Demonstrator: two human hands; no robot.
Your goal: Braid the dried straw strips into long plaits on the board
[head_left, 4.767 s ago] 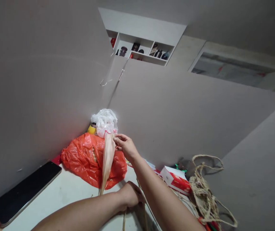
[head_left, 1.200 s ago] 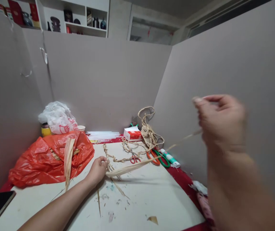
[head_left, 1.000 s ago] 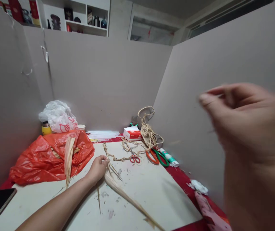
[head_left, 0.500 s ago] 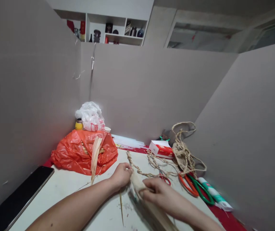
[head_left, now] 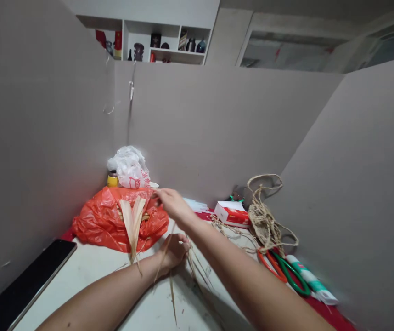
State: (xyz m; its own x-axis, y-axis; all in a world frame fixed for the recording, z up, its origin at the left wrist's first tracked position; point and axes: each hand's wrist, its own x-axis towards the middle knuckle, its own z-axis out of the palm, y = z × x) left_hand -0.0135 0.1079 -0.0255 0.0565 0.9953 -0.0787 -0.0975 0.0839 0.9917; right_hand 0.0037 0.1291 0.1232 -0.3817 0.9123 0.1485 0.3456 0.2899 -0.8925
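Observation:
My left hand [head_left: 173, 250] rests as a closed fist on the white tabletop [head_left: 90, 271], pinning thin dried straw strips [head_left: 183, 269] that fan out below it. My right hand [head_left: 170, 203] reaches across, raised over the red plastic bag [head_left: 104, 220], its fingers pinched together near the bag's top edge; what they pinch I cannot make out. Pale dried husk leaves [head_left: 133, 219] stick out of the bag and hang down its front.
A white plastic bag [head_left: 130, 166] and yellow jar [head_left: 112, 179] stand behind the red bag. A phone [head_left: 28, 282] lies at the left. A red-white box [head_left: 233, 213], a tangle of twine [head_left: 269, 220], orange and green scissors [head_left: 283, 271] and a glue tube [head_left: 312, 286] lie at the right. Grey partitions enclose the desk.
My right hand has left the straw bundle by my left hand and risen to the top of the red bag. A second husk leaf now shows there. My left hand has stayed put.

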